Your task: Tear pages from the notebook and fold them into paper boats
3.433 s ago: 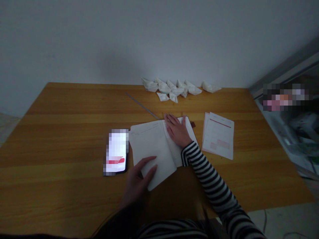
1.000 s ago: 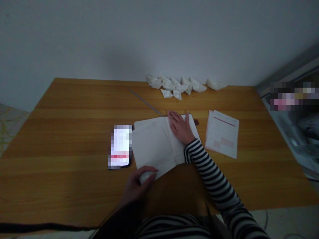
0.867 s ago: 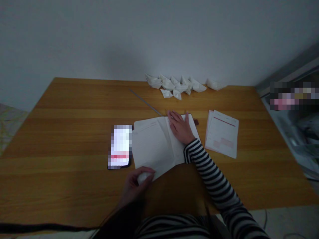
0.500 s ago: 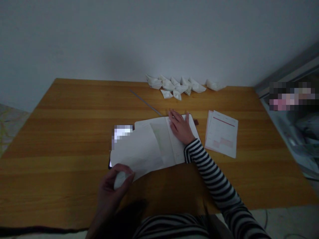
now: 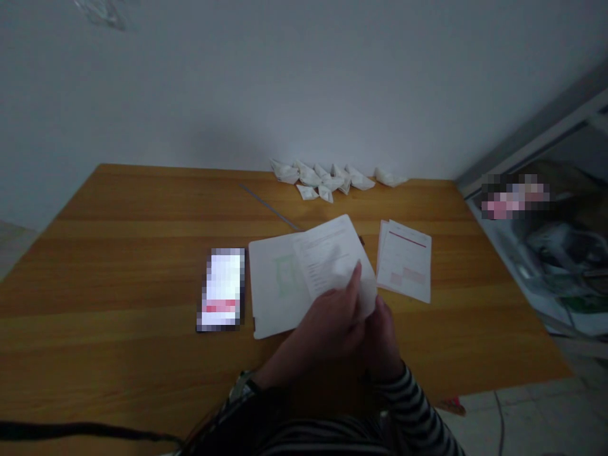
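Observation:
An open notebook (image 5: 266, 278) lies on the wooden table, its left side pale with a faint green printed patch. Over its right side is a page (image 5: 327, 244) with lines of print, lifted at the near right corner. My left hand (image 5: 332, 320) reaches across and grips the page's near edge, its index finger lying along the paper. Close beside it, my right hand (image 5: 384, 339) is closed around the same near right corner. The fingertips of both hands are partly hidden. Left of the notebook lies a phone (image 5: 222, 288) with a lit, blurred screen.
Several folded paper boats (image 5: 320, 177) stand along the wall at the back. A thin grey stick (image 5: 270, 207) lies behind the notebook. Loose printed sheets (image 5: 408, 263) rest to its right. A shelf with bags (image 5: 560, 234) stands past the table's right edge.
My left hand has swung the page from over the phone to the right, uncovering the phone and the notebook's left side. My right hand has drawn back to the near right corner.

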The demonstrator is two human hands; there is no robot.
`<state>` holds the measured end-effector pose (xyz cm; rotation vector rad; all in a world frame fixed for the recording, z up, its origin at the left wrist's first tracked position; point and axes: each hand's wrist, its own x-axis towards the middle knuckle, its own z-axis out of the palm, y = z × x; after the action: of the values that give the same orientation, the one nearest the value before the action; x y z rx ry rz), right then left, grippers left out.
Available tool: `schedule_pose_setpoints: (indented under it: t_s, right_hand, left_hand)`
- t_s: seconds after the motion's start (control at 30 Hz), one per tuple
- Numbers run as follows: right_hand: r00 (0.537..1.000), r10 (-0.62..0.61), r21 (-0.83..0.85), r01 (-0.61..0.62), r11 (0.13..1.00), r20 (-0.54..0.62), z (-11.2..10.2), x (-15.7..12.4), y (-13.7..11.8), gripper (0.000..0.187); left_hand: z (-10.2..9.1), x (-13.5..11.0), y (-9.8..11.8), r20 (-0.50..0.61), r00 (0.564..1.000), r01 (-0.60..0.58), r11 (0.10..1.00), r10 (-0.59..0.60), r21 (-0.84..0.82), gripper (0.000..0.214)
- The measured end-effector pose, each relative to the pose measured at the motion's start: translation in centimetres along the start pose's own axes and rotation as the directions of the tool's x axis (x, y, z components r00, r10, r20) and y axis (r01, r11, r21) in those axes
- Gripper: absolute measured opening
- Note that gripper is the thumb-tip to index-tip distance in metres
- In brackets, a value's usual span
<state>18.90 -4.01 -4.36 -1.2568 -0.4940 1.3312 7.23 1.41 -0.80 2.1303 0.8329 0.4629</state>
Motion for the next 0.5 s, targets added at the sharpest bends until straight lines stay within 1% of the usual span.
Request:
schedule_pose_setpoints:
  t_s: [0.03,0.1,0.17,0.23,0.3,0.37,0.43,0.5]
  right_hand:
    - [0.999,0.029,0.077,-0.026,0.997,-0.034,-0.5,-0.1,-0.1,0.051]
    - [0.991,0.085,0.156,-0.068,0.985,-0.102,-1.5,-0.3,-0.5,0.04]
    - [0.976,0.128,0.167,-0.099,0.981,-0.176,-2.7,-0.2,-0.8,0.032]
    - [0.958,0.114,0.172,-0.07,0.983,-0.262,-4.4,0.4,-1.1,0.029]
    - [0.931,0.04,0.185,0.03,0.982,-0.362,-6.5,1.4,-1.7,0.03]
    - [0.898,-0.017,0.184,0.109,0.977,-0.44,-8.6,2.6,-2.5,0.03]
    - [0.871,-0.085,0.154,0.18,0.972,-0.483,-10.5,3.5,-3.1,0.03]
    - [0.849,-0.14,0.119,0.231,0.966,-0.509,-11.5,4.2,-3.2,0.028]
  left_hand:
    - [0.4,0.2,0.1,0.021,0.999,-0.037,0.999,0.037,0.037,0.087]
    - [1.2,0.4,0.2,0.064,0.992,-0.115,0.988,0.109,0.102,0.066]
    - [2.0,0.4,0.1,0.101,0.982,-0.174,0.974,0.16,0.146,0.049]
    - [2.7,0.3,-0.1,0.1,0.982,-0.177,0.964,0.16,0.2,0.047]
    - [3.3,0.3,-0.5,0.051,0.993,-0.113,0.949,0.103,0.295,0.051]
    - [3.7,0.4,-1.2,-0.009,1.0,-0.006,0.914,0.011,0.406,0.053]
    - [3.9,0.4,-1.8,-0.045,0.996,0.087,0.86,-0.075,0.503,0.055]
    - [3.9,0.5,-2.4,-0.07,0.989,0.148,0.812,-0.131,0.565,0.059]
